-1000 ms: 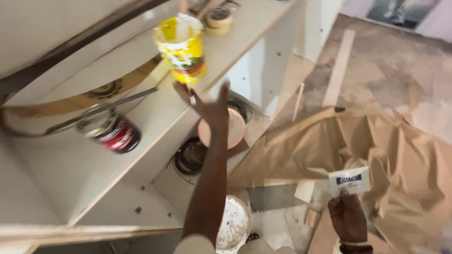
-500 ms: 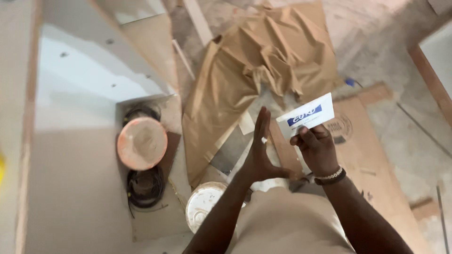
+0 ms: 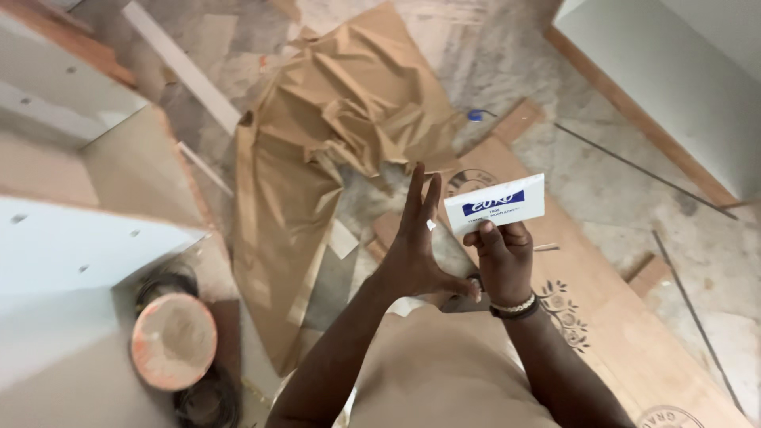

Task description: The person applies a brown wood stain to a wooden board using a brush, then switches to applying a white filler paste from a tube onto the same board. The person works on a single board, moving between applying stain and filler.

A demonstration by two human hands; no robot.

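My right hand (image 3: 499, 261) grips a small white rectangular packet (image 3: 495, 204) with a blue label, holding it up by its lower edge in front of me. My left hand (image 3: 416, 246) is right beside it, fingers stretched straight up and apart, thumb reaching toward the right hand's fingers. The left hand holds nothing. A beaded bracelet (image 3: 514, 307) sits on my right wrist. Both forearms rise from the bottom of the view over my beige shirt.
Crumpled brown paper (image 3: 333, 119) lies on the floor ahead. A flat plywood sheet (image 3: 602, 317) lies to the right. A white shelf unit (image 3: 71, 246) stands at left, with a round orange-rimmed lid (image 3: 173, 341) and dark coiled rings (image 3: 208, 403) below it. A white panel (image 3: 666, 79) lies at upper right.
My left hand came down from the yellow tub on the shelf and now sits beside the right hand. The view swung from the shelf down to the floor; the packet rose to centre.
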